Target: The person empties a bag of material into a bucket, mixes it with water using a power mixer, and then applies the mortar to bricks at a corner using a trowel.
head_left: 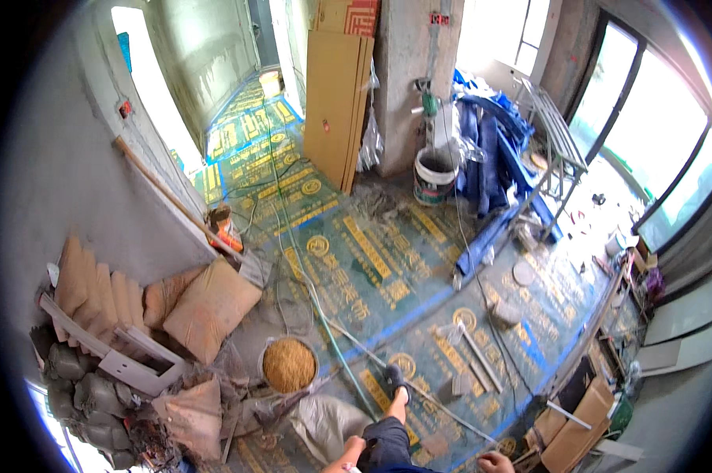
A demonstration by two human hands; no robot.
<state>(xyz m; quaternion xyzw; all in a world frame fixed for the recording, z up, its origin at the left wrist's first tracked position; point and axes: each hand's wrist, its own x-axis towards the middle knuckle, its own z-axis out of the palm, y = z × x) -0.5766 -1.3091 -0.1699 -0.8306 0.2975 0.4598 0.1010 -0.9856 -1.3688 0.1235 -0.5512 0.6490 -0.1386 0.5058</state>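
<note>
My left hand (351,449) hangs beside my dark shorts, its fingers mostly hidden from view. My right hand (494,462) is at the lower edge, fingers curled; whatever they may hold is hidden. My shoe (395,382) rests on the printed green floor covering (356,315), by a pale hose (451,410). A bucket of sand (289,365) and a crumpled pale sheet (324,426) are left of my legs. Short grey bars (482,363) lie ahead to the right.
Sacks (206,307) and a long-handled shovel (167,197) line the left wall. Ahead, tall boards (332,110) lean by a white bucket (435,177); blue bundles (490,158) and a metal trestle (557,134) stand right. Cables cross the floor. Cardboard debris (577,418) lines the right.
</note>
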